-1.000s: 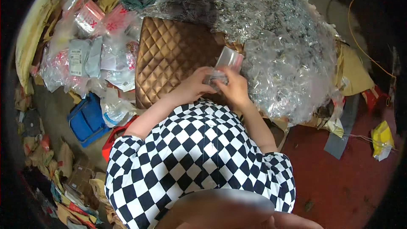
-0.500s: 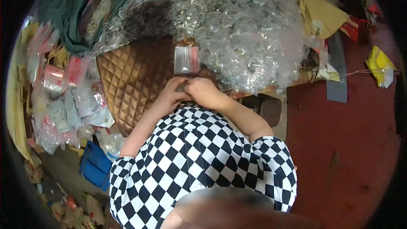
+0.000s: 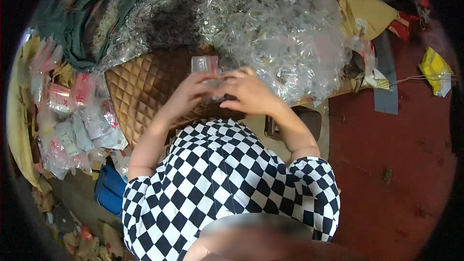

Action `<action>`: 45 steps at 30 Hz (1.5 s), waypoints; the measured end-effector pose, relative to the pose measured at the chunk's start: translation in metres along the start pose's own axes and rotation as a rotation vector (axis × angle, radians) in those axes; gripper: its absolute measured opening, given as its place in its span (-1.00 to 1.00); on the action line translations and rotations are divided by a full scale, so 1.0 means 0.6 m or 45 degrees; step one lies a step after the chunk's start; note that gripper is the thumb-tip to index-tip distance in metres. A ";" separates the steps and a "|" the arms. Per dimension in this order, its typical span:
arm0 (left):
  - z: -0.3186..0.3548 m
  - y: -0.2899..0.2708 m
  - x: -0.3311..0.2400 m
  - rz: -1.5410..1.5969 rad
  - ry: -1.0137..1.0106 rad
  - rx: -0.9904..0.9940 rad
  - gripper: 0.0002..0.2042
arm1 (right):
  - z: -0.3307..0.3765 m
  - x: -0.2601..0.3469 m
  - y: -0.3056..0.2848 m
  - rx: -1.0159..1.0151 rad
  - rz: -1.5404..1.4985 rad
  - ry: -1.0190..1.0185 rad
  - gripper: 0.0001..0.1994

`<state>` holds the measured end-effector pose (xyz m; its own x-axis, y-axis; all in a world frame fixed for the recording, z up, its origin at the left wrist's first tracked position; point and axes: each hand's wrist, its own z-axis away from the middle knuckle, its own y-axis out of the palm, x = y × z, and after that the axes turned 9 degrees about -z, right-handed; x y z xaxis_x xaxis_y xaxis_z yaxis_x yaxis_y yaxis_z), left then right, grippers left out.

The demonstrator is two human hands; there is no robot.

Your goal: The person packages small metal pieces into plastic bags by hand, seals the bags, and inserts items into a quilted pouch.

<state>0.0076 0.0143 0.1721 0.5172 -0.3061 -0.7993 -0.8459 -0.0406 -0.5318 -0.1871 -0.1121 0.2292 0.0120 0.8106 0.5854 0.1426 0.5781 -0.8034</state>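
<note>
Above frame centre, left hand (image 3: 195, 88) and right hand (image 3: 245, 93) seemingly work at the packet (image 3: 202, 63); fingers curl, grip unclear; next calls for steadying it.

Passable over the brown quilted sheet (image 3: 128, 99), left of the bare left hand (image 3: 194, 88) — bounded farther left by clear, red-marked plastic bags (image 3: 79, 92). Blocked beyond the bare right hand (image 3: 249, 92) by a glinting heap of clear plastic pieces (image 3: 290, 48). Obstructed at the left hand's far side by a clear, red-edged rectangular packet (image 3: 200, 64) — tight between both hands.
</note>
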 end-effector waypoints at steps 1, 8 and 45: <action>-0.019 0.001 -0.001 0.001 0.003 0.006 -0.68 | 0.001 -0.028 0.002 -0.024 0.065 -0.003 -0.86; -0.007 0.111 0.114 -0.655 -0.411 -0.353 -0.41 | 0.053 -0.143 -0.170 -0.569 0.174 0.307 -0.89; 0.009 0.019 0.103 -0.039 -1.132 -0.616 -0.89 | -0.286 -0.432 0.058 0.197 0.063 0.106 -0.49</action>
<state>0.0308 0.0001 0.1152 0.2825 0.5131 -0.8105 -0.6905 -0.4778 -0.5431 -0.0156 -0.3180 0.0683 0.0981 0.8317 0.5465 -0.0137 0.5502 -0.8349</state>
